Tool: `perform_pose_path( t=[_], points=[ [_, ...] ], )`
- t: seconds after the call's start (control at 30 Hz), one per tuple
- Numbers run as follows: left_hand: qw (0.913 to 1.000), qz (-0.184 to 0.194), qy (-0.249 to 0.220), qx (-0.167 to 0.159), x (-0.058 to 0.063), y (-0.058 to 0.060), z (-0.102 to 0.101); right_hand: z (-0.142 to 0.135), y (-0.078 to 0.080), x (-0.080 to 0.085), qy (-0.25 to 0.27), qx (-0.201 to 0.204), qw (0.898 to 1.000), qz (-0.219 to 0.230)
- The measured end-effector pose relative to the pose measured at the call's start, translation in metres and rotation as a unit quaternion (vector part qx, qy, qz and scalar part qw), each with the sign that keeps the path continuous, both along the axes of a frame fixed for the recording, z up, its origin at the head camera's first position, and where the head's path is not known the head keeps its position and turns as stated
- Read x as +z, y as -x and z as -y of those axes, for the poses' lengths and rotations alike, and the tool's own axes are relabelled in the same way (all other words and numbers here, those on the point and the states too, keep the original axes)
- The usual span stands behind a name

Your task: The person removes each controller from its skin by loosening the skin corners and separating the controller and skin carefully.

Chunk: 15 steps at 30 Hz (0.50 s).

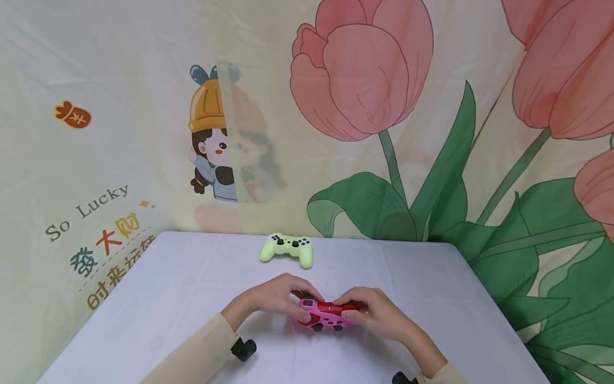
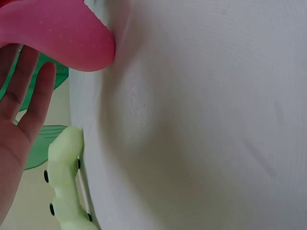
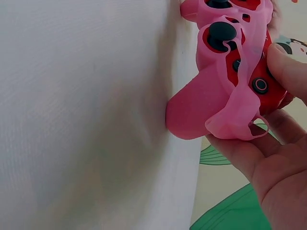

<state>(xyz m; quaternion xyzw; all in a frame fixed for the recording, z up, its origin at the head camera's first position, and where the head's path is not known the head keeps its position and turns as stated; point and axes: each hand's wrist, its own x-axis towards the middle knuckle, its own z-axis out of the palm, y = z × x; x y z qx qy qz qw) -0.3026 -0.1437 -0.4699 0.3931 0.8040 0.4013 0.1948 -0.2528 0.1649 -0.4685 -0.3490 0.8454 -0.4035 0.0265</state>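
Note:
Both hands hold a red game controller (image 1: 331, 308) whose pink silicone cover (image 3: 196, 105) is only partly fitted. My left hand (image 1: 275, 296) pinches its left end between thumb and fingers. On the right end, my right hand (image 1: 379, 312) has its thumb on the red face near the round buttons, with fingers behind. In the right wrist view, a loose pink flap bunches over the right grip, and a strip crosses the front beside the black thumbstick (image 3: 222, 30). A smooth pink grip end shows in the left wrist view, fingers behind it.
A pale green game controller (image 1: 288, 258) lies near the table's back edge, beyond the left hand. White cloth covers the table (image 1: 192, 277). Behind it hangs a printed curtain (image 1: 268, 42) with tulips. Black wrist devices (image 1: 243, 349) sit at both cuffs.

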Motion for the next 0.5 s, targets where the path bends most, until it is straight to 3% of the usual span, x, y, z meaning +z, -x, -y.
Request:
perform_pose_path(
  t=[0.2, 0.5],
  points=[
    [0.9997, -0.005, 0.019, -0.011, 0.0029, 0.0041, 0.0020, -0.0012, -0.0010, -0.0027, -0.005, 0.003, 1.000, -0.014],
    [0.9982, 0.032, 0.007, -0.051, 0.0039, 0.0064, -0.0050, -0.0042, -0.0012, -0.0018, -0.005, 0.031, 0.999, -0.023]
  ],
)
